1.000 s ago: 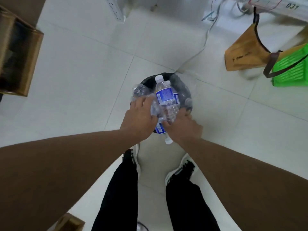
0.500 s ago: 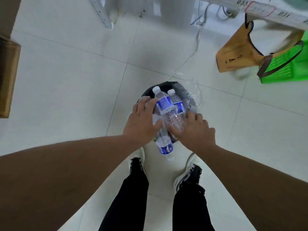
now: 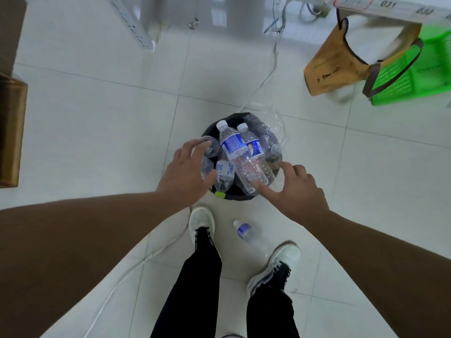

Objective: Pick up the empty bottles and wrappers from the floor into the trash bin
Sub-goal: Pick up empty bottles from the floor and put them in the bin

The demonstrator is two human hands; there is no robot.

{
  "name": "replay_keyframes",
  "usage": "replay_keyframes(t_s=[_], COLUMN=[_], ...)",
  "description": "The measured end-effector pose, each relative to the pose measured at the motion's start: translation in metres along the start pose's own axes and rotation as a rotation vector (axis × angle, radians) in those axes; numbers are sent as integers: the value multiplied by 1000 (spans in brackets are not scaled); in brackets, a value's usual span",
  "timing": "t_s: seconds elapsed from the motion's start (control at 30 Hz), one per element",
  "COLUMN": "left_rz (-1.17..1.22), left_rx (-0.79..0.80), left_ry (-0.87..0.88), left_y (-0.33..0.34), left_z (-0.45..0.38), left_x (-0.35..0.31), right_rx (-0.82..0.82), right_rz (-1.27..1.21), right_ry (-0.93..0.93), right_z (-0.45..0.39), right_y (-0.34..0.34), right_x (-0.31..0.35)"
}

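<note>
My left hand [image 3: 188, 174] and right hand [image 3: 296, 191], fingers spread and gripping nothing, rest against bottles [image 3: 240, 152] heaped in the bin [image 3: 229, 196]; one bottle [image 3: 246, 234] lies on the floor [image 3: 97, 113] between my shoes.

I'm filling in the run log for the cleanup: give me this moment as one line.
left hand: open, over bin | right hand: open, fingertip on bottle | trash bin: heaped | stray bottle: floor, between shoes

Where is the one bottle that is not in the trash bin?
In the head view, the loose bottle lies on the floor between the person's two shoes, just below the black trash bin.
</note>
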State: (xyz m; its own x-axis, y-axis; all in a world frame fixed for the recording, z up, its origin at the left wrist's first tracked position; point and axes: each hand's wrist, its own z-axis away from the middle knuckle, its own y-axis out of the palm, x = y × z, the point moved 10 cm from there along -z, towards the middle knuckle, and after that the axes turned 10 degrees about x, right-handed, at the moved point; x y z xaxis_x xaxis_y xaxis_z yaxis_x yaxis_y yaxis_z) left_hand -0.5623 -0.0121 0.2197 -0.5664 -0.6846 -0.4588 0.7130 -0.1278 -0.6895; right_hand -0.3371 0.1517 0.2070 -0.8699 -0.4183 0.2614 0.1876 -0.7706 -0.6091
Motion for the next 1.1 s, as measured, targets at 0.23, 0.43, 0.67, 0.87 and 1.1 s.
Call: replay_keyframes(t_s=[0.23, 0.43, 0.67, 0.87, 1.1], left_rz=[27, 34, 3, -79, -253], left_rx=[-22, -68, 48, 216, 397], left_ry=[-38, -153, -313, -183, -87], left_y=[33, 72, 153, 237, 379], left_z=[23, 61, 101, 87, 26], left_x=[-30, -26, 19, 16, 40], right_rx=[50, 109, 208, 259, 260], right_rz=[-53, -101, -84, -85, -111], right_ry=[61, 102, 98, 132, 176], right_z=[36, 74, 93, 71, 1], right_y=[2, 27, 101, 186, 313], right_x=[-70, -126, -162, -181, -218])
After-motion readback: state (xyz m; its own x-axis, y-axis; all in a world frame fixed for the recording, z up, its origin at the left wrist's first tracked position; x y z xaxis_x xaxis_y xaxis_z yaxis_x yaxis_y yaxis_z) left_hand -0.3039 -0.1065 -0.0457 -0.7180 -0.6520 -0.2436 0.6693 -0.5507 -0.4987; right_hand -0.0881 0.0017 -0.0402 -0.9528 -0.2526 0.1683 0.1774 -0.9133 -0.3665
